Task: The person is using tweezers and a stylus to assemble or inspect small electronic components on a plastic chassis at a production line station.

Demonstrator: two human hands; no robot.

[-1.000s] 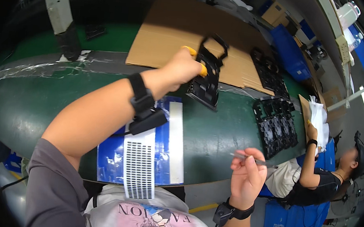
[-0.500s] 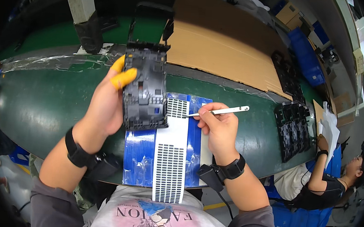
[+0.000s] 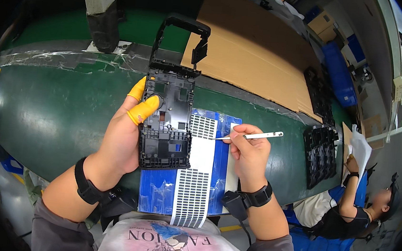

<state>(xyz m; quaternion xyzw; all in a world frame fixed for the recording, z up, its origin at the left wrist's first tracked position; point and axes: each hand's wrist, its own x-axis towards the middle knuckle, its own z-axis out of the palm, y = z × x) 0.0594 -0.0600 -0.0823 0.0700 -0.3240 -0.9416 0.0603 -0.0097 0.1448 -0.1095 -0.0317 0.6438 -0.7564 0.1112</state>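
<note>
While the left grip [image 3: 121, 140] is clamped on one black plastic frame [image 3: 169, 111], with two yellow finger cots [image 3: 143, 110] showing on it, the right grip [image 3: 250, 153] has one pair of tweezers [image 3: 267, 135] pinched between thumb and fingers. Frame's just right of the left grip, and one white sheet [image 3: 203, 155] sits between the two grips: two blocks of little dark rectangles on it, blank stretch in the middle. Tweezer tip is right at the sheet's edge, can't tell if it's touching. Under the sheet, one blue board [image 3: 156, 200]. A second ago the left grip had the frame way out by the cardboard and the tweezers were well off to the right; now both are in close to the sheet. All this is over a green counter [image 3: 68, 109] with shiny patches and clear tape along a grey strip. Beyond both grips lies one cardboard sheet [image 3: 254, 58], and right of the right grip there are two batches of black parts [image 3: 320, 150], too jumbled to count. Further right: one co-worker [image 3: 331, 220], plus a blue bin [image 3: 337, 70] past the far batch.
</note>
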